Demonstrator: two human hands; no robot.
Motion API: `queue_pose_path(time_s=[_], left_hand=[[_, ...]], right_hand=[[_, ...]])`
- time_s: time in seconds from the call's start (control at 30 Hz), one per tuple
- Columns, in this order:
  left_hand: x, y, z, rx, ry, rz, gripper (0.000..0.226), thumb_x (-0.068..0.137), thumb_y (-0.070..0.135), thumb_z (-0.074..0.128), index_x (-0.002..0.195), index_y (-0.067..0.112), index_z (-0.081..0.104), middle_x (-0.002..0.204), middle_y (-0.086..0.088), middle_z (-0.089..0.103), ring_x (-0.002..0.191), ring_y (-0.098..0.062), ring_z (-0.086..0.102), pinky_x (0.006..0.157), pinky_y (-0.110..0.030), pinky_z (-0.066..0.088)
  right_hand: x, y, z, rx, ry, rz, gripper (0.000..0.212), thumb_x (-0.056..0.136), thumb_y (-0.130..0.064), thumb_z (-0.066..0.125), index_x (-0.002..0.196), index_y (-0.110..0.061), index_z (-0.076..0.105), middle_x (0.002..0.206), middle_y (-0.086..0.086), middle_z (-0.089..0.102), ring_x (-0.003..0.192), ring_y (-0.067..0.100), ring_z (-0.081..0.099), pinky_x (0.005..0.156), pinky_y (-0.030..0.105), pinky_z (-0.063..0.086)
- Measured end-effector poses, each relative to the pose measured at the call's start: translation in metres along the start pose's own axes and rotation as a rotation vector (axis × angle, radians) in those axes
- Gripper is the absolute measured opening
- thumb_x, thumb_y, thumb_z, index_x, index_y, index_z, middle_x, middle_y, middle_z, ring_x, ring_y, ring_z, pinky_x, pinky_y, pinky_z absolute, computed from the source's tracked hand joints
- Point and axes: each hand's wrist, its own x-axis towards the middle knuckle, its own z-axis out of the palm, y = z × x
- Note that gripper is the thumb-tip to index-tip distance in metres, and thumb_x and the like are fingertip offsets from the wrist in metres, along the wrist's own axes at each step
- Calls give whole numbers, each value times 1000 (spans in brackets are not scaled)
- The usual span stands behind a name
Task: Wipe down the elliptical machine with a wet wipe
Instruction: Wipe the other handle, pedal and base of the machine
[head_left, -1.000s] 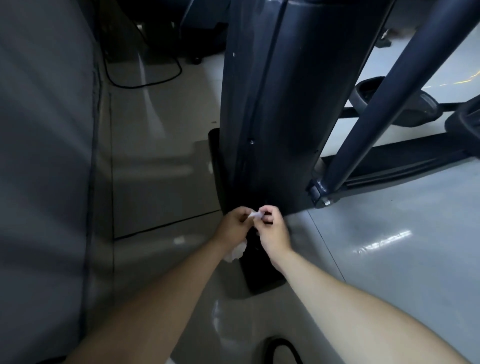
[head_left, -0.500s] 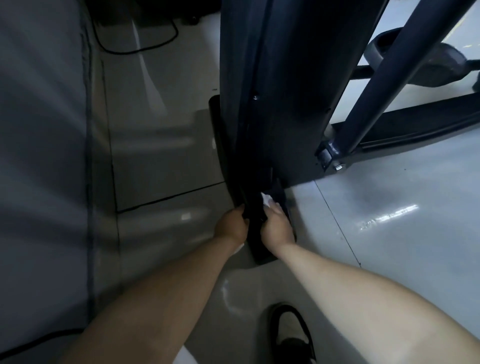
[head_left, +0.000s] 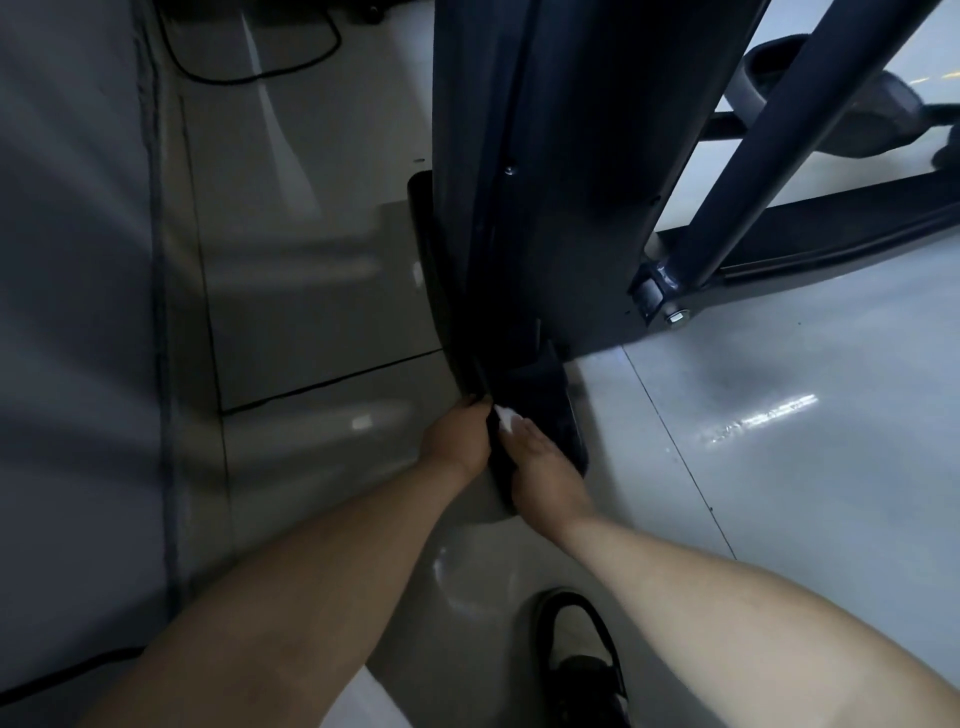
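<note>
The elliptical machine's dark housing (head_left: 561, 156) rises in the middle, and its black floor foot (head_left: 545, 405) runs down towards me. Both my hands are at the near end of that foot. My left hand (head_left: 457, 439) grips the foot's left edge, its fingers curled under and hidden. My right hand (head_left: 543, 467) lies over the top of the foot with its fingers stretched forward. It presses a white wet wipe (head_left: 506, 418), of which only a small corner shows past the fingertips.
A grey wall (head_left: 67, 312) stands close on the left. A black cable (head_left: 249, 73) loops on the glossy tiled floor (head_left: 779, 493) at the back. The machine's slanted arm (head_left: 769, 130), rail and pedal (head_left: 852, 114) lie to the right. My shoe (head_left: 582, 660) is at the bottom.
My hands came down from the bottom of the housing to the floor foot. They were together pinching the wipe; now the left grips the foot's edge and the right presses the wipe.
</note>
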Motion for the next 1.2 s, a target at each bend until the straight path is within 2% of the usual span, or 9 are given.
queue_pose_path(time_s=[0.13, 0.3, 0.47, 0.53, 0.6, 0.77, 0.93, 1.07, 1.2], left_hand=[[0, -1, -2, -39, 25, 1, 51, 109, 44, 33, 151, 20, 48, 154, -4, 48, 133, -21, 51, 104, -23, 35], [1, -2, -9, -69, -8, 23, 50, 103, 47, 35, 143, 25, 55, 152, -1, 50, 123, -14, 52, 98, -20, 34], [9, -5, -7, -26, -23, 29, 47, 108, 22, 42, 155, 19, 41, 167, -2, 25, 153, -20, 26, 123, -31, 24], [15, -8, -2, -27, -36, 23, 49, 109, 19, 42, 158, 18, 36, 168, 1, 21, 154, -16, 23, 124, -27, 19], [16, -10, 1, -18, -41, 41, 50, 107, 19, 46, 156, 22, 40, 167, 2, 24, 153, -14, 24, 122, -31, 27], [22, -24, 7, 97, -75, 74, 61, 97, 17, 52, 154, 34, 39, 164, 8, 34, 150, -13, 32, 109, -40, 48], [11, -7, -8, 23, -44, 68, 50, 106, 25, 45, 156, 30, 39, 166, 5, 28, 149, -19, 35, 117, -39, 38], [9, -5, -14, 1, -42, 77, 54, 106, 15, 45, 158, 27, 35, 167, 0, 23, 151, -20, 31, 121, -35, 31], [12, 4, -14, 27, -53, 52, 64, 100, 10, 47, 159, 27, 31, 168, -5, 21, 152, -19, 30, 119, -38, 35]], right_hand=[[6, 7, -8, -87, -47, -4, 85, 88, 9, 40, 162, -26, 20, 168, -1, 22, 156, 20, 16, 127, 36, 12], [25, 17, -23, -76, 126, 298, 86, 81, 8, 39, 162, -13, 18, 169, 7, 17, 156, 26, 15, 126, 41, 18], [2, -11, -8, -118, -60, 114, 71, 93, -6, 35, 162, -16, 21, 170, 3, 11, 158, 20, 6, 127, 43, 12], [1, -11, -10, -175, -125, 69, 69, 99, -9, 40, 163, -20, 14, 171, -1, 3, 158, 16, -2, 128, 39, 4], [14, -3, -15, -191, -110, 63, 78, 96, -4, 42, 163, -26, 10, 171, -5, 2, 157, 14, -2, 127, 37, 1], [63, 0, -34, -85, 17, 324, 76, 93, -3, 39, 163, -19, 12, 172, -2, 1, 158, 18, 0, 126, 43, 12], [51, -22, -17, -61, -86, 119, 66, 100, -10, 40, 163, -19, 19, 171, 1, 8, 158, 16, 2, 125, 39, 3], [57, 5, -36, -233, -140, 6, 73, 96, -7, 43, 162, -26, 20, 171, -5, 10, 157, 11, 5, 125, 39, -1], [54, 29, -54, -188, -13, 157, 70, 97, -7, 40, 161, -27, 20, 171, -8, 9, 156, 11, 11, 127, 39, 9]])
